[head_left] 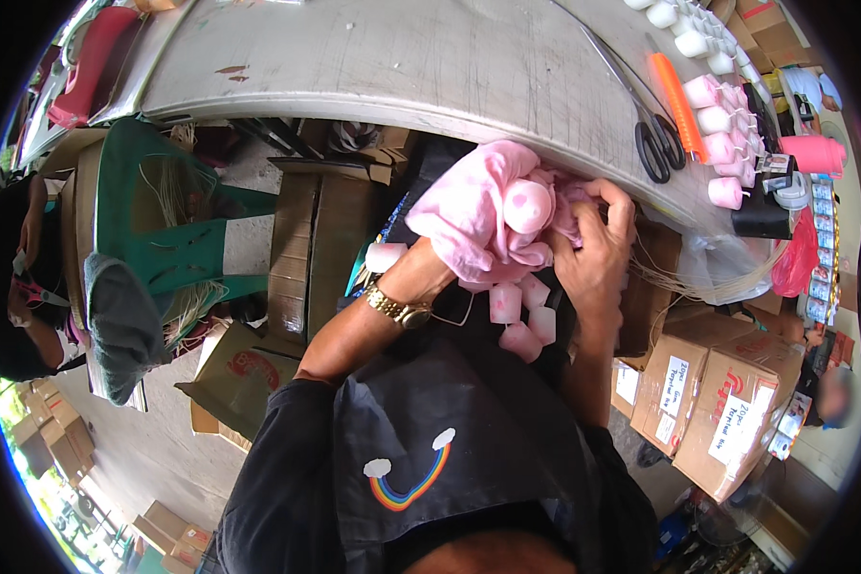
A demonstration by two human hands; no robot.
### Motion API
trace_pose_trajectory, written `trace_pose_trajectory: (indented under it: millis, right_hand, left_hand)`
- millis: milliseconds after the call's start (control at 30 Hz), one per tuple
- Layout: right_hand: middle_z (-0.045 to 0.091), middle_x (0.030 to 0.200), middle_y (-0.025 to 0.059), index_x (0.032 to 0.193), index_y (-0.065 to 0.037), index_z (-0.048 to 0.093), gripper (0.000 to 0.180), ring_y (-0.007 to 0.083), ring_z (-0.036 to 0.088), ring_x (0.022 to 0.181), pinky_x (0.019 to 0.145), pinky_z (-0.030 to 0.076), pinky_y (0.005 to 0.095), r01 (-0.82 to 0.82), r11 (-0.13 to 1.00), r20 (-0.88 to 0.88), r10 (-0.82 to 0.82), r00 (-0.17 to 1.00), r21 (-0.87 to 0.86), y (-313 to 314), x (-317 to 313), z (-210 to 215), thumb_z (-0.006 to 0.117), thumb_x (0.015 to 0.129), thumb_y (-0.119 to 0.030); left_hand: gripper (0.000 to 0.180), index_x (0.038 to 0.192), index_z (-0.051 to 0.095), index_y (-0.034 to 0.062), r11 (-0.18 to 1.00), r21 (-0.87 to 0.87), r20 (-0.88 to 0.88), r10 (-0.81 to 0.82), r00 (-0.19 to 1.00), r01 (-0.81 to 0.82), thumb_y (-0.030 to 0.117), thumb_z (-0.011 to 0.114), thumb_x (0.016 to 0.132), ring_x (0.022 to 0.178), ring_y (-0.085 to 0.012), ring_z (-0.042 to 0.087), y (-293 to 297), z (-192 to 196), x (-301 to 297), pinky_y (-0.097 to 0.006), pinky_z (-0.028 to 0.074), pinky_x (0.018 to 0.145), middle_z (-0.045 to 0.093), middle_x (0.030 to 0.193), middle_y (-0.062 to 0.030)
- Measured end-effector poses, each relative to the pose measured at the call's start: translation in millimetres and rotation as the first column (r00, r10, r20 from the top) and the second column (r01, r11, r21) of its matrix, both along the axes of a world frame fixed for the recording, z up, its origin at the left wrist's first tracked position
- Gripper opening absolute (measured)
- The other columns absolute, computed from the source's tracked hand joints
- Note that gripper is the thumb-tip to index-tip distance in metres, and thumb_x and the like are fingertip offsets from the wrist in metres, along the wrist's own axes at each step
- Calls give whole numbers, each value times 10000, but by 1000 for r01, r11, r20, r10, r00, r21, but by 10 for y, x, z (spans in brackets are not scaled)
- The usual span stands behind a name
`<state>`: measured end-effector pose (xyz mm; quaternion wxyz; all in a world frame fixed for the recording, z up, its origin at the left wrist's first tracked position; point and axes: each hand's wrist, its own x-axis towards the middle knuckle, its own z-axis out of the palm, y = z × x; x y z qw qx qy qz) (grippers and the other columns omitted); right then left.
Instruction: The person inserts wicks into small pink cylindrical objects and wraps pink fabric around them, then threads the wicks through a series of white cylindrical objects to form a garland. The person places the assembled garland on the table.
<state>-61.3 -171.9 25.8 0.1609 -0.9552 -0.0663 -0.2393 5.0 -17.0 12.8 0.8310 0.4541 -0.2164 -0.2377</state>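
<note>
A pink cloth (454, 206) is bunched up just below the table edge, with a rounded pink candle (527, 206) resting in its folds. My left hand (432, 268) holds the cloth from beneath; its fingers are covered by the fabric. With bent fingers, my right hand (593, 249) grips the cloth's right side beside the candle. Several pale pink candles (505, 303) lie on my lap under the cloth, and another candle (386, 256) is left of my left wrist. A thin white wick loops near my watch (397, 308).
Black-handled scissors (658, 148), an orange cutter (677, 105), pink candles (715, 120) and white candles (691, 43) are on the table (373, 57). A green chair (143, 220) and cardboard boxes (306, 258) stand left. More boxes (737, 402) are right. Another person's hand (24, 306) shows far left.
</note>
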Motion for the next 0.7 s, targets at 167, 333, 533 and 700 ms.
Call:
trace_pose_trajectory:
  millis: [167,333,533,700]
  right_hand:
    - [599,1136,138,1116,-34,612,378,323,544,1069,943,400,418,-177,929,6,185,983,326,53,-119,311,620,741,-81]
    - [594,1158,158,1224,4,547,482,257,588,1041,925,452,351,-259,830,61,265,962,495,262,6,128,692,764,10]
    - [636,1064,150,1186,22,542,260,163,586,996,884,460,286,50,267,-25,-98,995,962,32,-72,41,564,953,-91]
    - [635,1054,148,1149,11,552,236,145,573,949,842,457,274,-41,399,100,-129,987,916,17,-159,110,570,951,-116]
  left_hand:
    - [159,895,572,14,947,-260,-390,-280,877,187,77,648,770,675,-114,538,-78,-109,11,-256,462,562,575,773,-43]
    - [322,760,602,32,799,475,520,84,850,-369,341,637,842,620,-218,599,-97,-239,4,-354,463,541,601,670,-116]
    - [281,966,593,67,654,613,789,-479,385,-443,311,598,828,883,-236,593,202,63,216,-314,468,733,601,932,-93]
    - [197,938,644,94,407,790,573,-757,315,-458,157,633,752,753,-227,645,254,478,385,-338,521,671,642,788,-63]
